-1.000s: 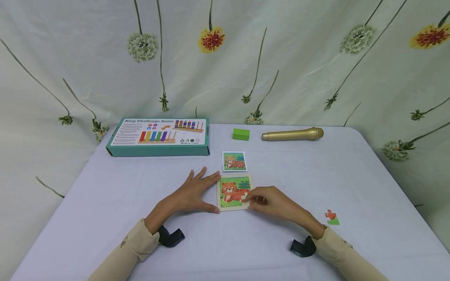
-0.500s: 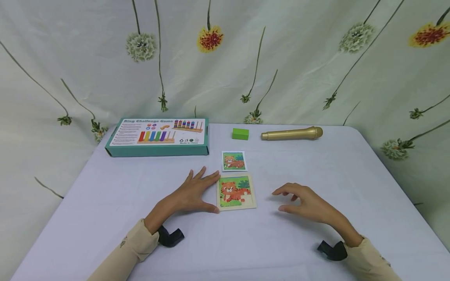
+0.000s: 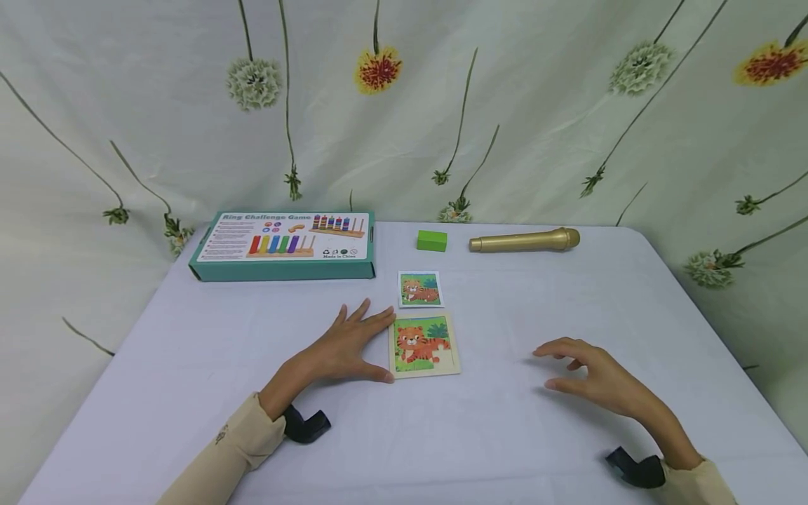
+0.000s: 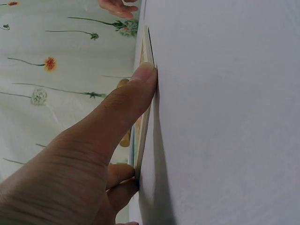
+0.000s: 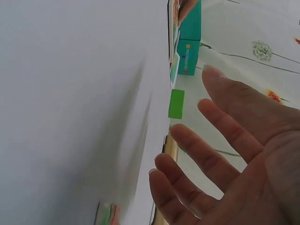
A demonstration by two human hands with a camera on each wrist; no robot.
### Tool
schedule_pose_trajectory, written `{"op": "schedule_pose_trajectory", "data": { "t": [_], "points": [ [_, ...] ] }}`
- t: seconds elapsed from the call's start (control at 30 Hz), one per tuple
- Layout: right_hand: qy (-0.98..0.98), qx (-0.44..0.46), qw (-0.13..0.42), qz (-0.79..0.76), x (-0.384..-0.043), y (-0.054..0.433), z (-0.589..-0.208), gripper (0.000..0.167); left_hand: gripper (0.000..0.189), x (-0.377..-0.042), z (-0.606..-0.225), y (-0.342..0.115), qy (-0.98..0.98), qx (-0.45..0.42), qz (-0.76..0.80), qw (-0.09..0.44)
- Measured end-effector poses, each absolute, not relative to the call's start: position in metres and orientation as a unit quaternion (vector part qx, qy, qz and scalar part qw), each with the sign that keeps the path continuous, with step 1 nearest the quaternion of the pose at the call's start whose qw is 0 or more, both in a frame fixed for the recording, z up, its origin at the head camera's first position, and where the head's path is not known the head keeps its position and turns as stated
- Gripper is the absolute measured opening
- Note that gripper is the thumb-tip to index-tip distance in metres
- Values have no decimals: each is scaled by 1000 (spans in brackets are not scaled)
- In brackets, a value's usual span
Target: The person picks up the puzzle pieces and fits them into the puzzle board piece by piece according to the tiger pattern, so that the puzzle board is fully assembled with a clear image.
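A wooden jigsaw puzzle board [image 3: 426,345] with a tiger picture lies flat on the table; its lower right corner shows bare wood. My left hand [image 3: 347,347] spreads along the board's left side, thumb touching the near corner and a fingertip the far one. In the left wrist view the thumb [image 4: 119,101] presses the board's edge. To the right, my right hand [image 3: 600,375] hovers above the cloth with fingers slightly bent, holding nothing. A loose puzzle piece [image 5: 107,213] lies on the table in the right wrist view; the right arm hides it from the head view.
Just behind the board lies a small tiger picture card [image 3: 421,290]. Farther back are a teal game box [image 3: 284,270], a green block [image 3: 432,241] and a gold toy microphone [image 3: 524,241]. A floral cloth [image 3: 555,105] hangs behind the table.
My right hand has left the board's lower right corner and moved right, its fingers parting. A small piece at that corner now sits there uncovered. My left hand stays put.
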State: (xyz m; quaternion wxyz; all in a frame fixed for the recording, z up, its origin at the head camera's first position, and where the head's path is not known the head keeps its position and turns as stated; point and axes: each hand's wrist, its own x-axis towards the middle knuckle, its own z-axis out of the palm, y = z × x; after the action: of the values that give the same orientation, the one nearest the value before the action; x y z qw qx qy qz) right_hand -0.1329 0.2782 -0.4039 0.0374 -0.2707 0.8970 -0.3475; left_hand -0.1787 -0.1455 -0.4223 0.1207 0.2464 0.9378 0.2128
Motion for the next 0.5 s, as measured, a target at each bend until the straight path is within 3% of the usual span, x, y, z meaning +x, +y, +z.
{"op": "schedule_pose_trajectory", "data": {
  "t": [0.5],
  "points": [
    [910, -233, 29, -341, -115, 315, -409, 41, 108, -178, -422, -146, 938, 241, 214, 124]
  ]
}}
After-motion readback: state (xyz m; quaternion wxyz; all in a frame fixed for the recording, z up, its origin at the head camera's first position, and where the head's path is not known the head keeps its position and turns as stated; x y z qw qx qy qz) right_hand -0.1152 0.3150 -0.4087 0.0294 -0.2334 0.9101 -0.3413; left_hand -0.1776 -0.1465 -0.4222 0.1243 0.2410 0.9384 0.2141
